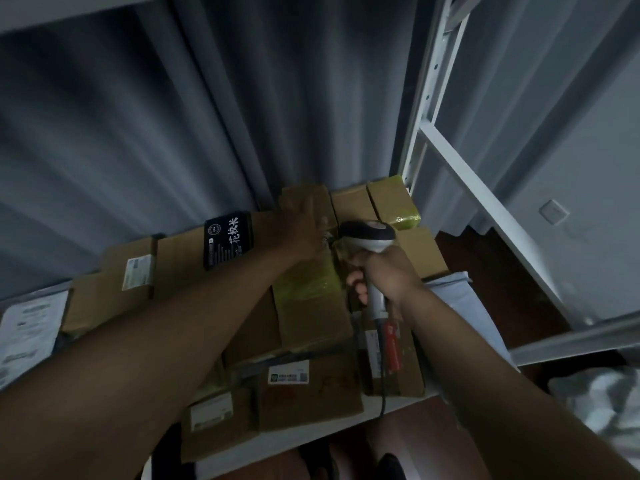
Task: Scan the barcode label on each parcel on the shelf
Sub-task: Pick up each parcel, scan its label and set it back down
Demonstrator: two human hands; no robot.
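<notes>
Several brown cardboard parcels lie packed on a white shelf [377,403]. My right hand [384,271] grips the handle of a grey and black barcode scanner [369,235], whose head points at a parcel at the back. My left hand [304,230] reaches over the pile, fingers straight, and rests on that back parcel [308,199]. A parcel wrapped in yellow-green tape [308,282] lies under my wrists. Near the front, one parcel carries a white barcode label [289,372], another carries a white label [211,410]. A black printed box [228,239] stands at the left.
A white metal upright [429,95] and its slanted brace [485,202] frame the shelf on the right. Grey curtain [173,116] hangs behind the parcels. A white paper sheet [27,334] lies at the far left. The scanner cable [382,400] drops over the shelf's front edge.
</notes>
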